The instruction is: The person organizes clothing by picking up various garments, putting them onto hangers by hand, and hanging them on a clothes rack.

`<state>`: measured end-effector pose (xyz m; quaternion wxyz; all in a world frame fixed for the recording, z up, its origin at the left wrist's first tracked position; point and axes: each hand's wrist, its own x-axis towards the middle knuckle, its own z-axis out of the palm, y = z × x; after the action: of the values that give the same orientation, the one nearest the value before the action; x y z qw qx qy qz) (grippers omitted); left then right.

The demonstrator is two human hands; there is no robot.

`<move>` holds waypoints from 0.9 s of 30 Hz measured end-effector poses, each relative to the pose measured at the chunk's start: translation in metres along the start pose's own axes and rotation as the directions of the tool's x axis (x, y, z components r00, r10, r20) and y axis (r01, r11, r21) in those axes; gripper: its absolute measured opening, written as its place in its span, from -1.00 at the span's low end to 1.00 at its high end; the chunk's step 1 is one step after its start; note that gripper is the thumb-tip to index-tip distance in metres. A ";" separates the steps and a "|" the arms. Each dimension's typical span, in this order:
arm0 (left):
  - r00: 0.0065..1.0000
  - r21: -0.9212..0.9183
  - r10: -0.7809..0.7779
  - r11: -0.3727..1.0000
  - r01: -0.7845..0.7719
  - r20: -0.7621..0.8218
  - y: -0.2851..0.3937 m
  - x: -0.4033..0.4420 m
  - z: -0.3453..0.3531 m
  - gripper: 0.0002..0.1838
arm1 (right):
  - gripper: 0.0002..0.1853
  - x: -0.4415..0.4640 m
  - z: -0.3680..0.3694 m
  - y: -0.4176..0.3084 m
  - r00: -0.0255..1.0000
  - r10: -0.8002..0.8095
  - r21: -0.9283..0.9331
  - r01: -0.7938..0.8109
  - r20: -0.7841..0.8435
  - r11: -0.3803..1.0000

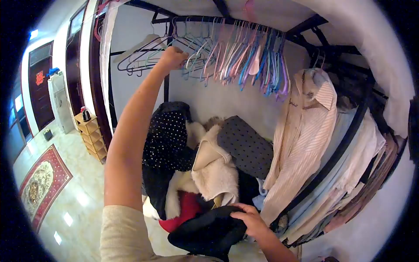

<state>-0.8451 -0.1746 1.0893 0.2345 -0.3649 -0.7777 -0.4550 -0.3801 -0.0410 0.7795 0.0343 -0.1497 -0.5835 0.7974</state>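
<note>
My left hand (175, 58) is raised to the hangers near the rack's left part, its fingers closed at a thin hanger; exactly what they grip is too small to tell. Many pink, blue and purple hangers (248, 56) hang from the black rail (209, 19) just to the right. Low in front of me, my right hand (251, 220) is closed on the edge of a black garment (209, 231). Behind that garment lie a red cloth (187, 212), a cream fleecy garment (216, 174), a black dotted garment (168, 139) and a grey dotted piece (246, 144).
A striped shirt (301, 131) and other clothes (353, 161) hang at the right. At the left are a wooden shelf unit (91, 137) with a kettle (85, 114), a patterned rug (43, 183) and a dark door (41, 87).
</note>
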 end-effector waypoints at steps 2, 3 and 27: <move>0.992 -0.093 -0.120 0.988 0.122 0.034 0.044 -0.021 -0.002 -0.65 | -0.65 0.006 0.014 -0.007 0.999 0.049 0.067 -0.047 -0.023 0.997; 0.994 0.015 -0.071 0.997 0.073 -0.083 0.036 -0.009 0.006 -0.68 | -0.65 0.007 0.018 -0.007 0.996 0.077 0.100 -0.073 -0.034 0.992; 0.761 -0.030 0.072 0.992 -0.119 -0.645 0.066 -0.379 -0.104 -0.72 | -0.75 0.023 -0.050 0.014 0.979 -0.069 -0.076 0.055 -0.191 0.996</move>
<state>-0.5536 -0.3793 0.9107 0.4964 -0.2342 -0.6148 -0.5664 -0.3867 0.0063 0.7476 0.1106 -0.2093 -0.6096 0.7565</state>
